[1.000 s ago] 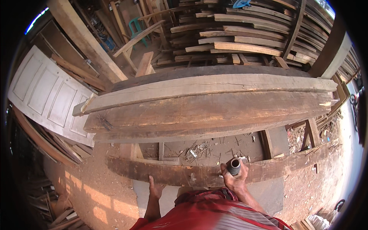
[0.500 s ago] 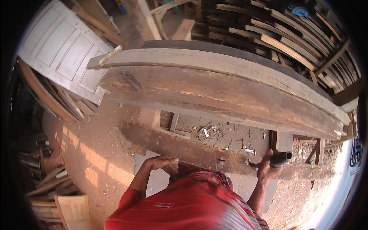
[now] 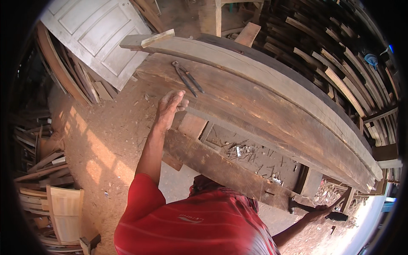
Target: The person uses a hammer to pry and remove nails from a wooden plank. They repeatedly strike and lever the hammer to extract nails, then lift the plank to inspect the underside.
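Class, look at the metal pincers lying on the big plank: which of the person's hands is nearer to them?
Left. The left hand reaches just below the pincers, not touching; the right hand grips a hammer far off.

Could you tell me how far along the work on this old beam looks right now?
Done: many pulled nails lie scattered in the recess beside the beam.
In hand: the right hand grips a hammer at the beam's near end, while the left hand reaches open toward the pincers lying on the big plank.
Left: I cannot tell whether nails remain in the beam.
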Available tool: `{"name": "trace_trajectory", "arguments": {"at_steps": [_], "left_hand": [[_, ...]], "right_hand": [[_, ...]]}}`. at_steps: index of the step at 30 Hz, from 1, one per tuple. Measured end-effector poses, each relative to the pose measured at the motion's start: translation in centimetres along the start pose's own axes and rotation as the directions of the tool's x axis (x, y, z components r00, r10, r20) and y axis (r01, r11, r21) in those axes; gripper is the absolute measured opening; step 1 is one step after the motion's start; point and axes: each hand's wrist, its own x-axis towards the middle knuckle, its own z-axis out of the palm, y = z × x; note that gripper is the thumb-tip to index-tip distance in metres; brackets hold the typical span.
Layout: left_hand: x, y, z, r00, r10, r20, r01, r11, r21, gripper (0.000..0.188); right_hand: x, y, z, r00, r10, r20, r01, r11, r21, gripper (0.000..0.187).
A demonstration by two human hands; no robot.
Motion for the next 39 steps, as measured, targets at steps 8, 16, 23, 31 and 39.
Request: {"name": "trace_trajectory", "arguments": {"at_steps": [8, 16, 23, 31, 39], "left_hand": [[10.7, 1.1, -2.8, 0.959, 0.196, -0.205, -0.210, 0.977, -0.046, 0.051], [20.5, -0.6, -5.5, 0.861, 0.332, -0.385, -0.349, 0.937, 0.026, 0.041], [35.4, -4.8, -12.8, 0.805, 0.514, -0.295, -0.244, 0.742, 0.625, 0.063], [52.6, -2.6, -22.1, 0.872, 0.475, -0.115, -0.094, 0.396, 0.914, 0.074], [51.7, -1.8, -23.9, 0.914, 0.383, 0.133, -0.178, 0.084, 0.980, 0.075]], "right_hand": [[-0.3, -1.9, 0.9, 0.996, 0.048, -0.071, -0.048, 0.999, -0.005, 0.056], [-1.2, -1.8, 1.3, 0.991, 0.077, -0.107, -0.084, 0.995, -0.062, 0.057], [-0.5, 1.2, -0.3, 0.977, 0.143, -0.157, -0.136, 0.989, 0.056, 0.047], [-3.9, -0.1, 0.6, 1.000, 0.006, -0.029, -0.001, 0.987, 0.158, 0.031], [-5.1, -0.7, -1.0, 0.997, 0.041, -0.060, -0.025, 0.969, 0.245, 0.038]]}}
